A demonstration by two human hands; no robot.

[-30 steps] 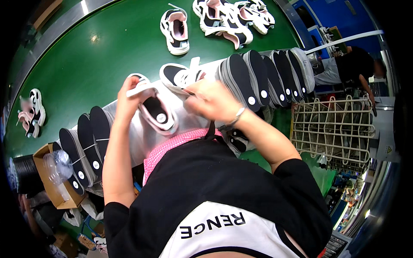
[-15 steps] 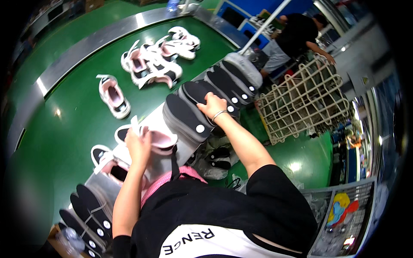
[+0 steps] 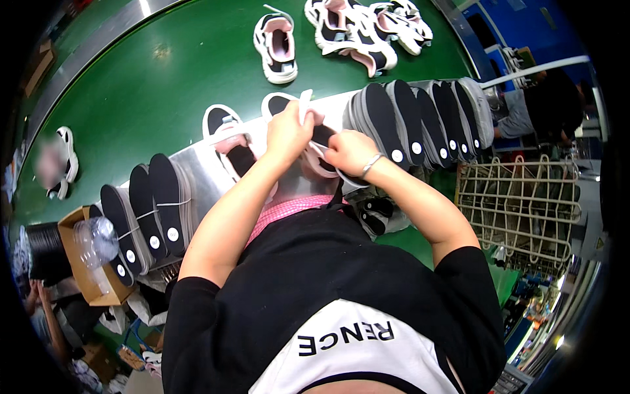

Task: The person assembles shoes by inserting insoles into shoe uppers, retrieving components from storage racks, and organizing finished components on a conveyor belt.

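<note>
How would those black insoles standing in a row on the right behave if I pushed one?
The black insoles look thin and flat, so probably light and bendy. They stand on edge leaning together, so a nudged one would likely tip or fan over, not slide.

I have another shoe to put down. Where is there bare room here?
The green belt lies bare between the lone shoe and the steel ledge. The ledge is crowded: black insoles right, insoles left, both hands between.
</note>
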